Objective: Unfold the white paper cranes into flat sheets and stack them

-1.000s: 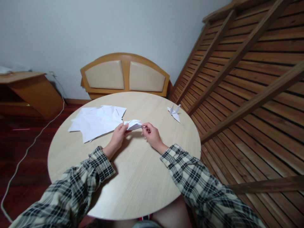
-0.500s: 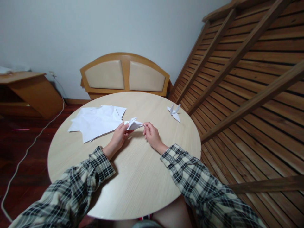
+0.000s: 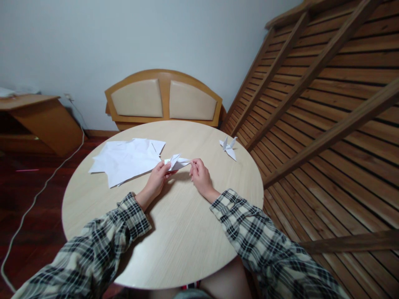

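A folded white paper crane (image 3: 178, 162) is held between my two hands, a little above the round table (image 3: 183, 224). My left hand (image 3: 158, 176) is closed on its left part, thumb on top and fingers beneath. At the other end, my right hand (image 3: 201, 176) pinches the thin pointed tip of the crane. Close to my left hand lie several white paper sheets (image 3: 127, 160), spread unevenly over one another. Another paper crane (image 3: 230, 147) stands on the far right of the table with its wings spread.
Behind the table stands a wooden headboard (image 3: 165, 91) with two beige panels. A slatted wooden frame (image 3: 327, 124) leans along the right side. To the left are a wooden desk (image 3: 46, 120) and a white cable (image 3: 46, 182) running across the dark floor.
My right hand has shifted slightly to the right with the pinched tip. The crane has moved a little to the right too; my left hand has hardly moved.
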